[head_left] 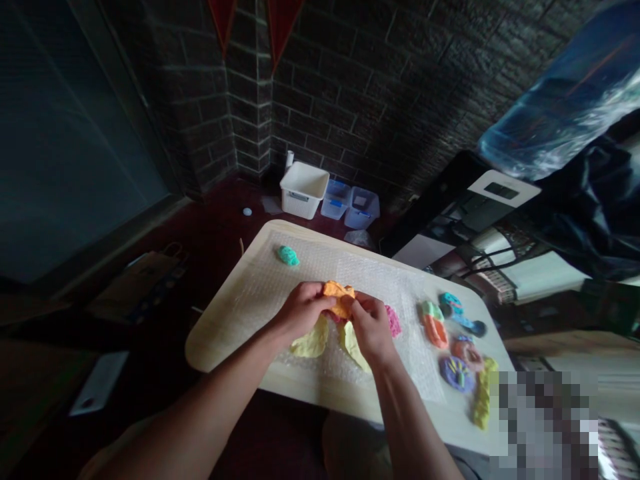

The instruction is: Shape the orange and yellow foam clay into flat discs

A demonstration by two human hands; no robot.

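Observation:
Both my hands pinch one lump of orange clay (pixel 340 297) just above the middle of a light wooden table (pixel 220 333) covered with bubble wrap (pixel 260 287). My left hand (pixel 300 310) grips the lump's left side and my right hand (pixel 369 327) its right side, fingers closed. Beneath the hands lie flat yellow clay pieces (pixel 311 343) and a pink clay piece (pixel 393 321).
A teal clay lump (pixel 288 255) lies at the table's far left. Several coloured clay shapes (pixel 457 347) sit at the right, with a yellow-green strip (pixel 483 393) near the edge. On the floor behind stand a white basket (pixel 303 190) and clear boxes (pixel 350 205).

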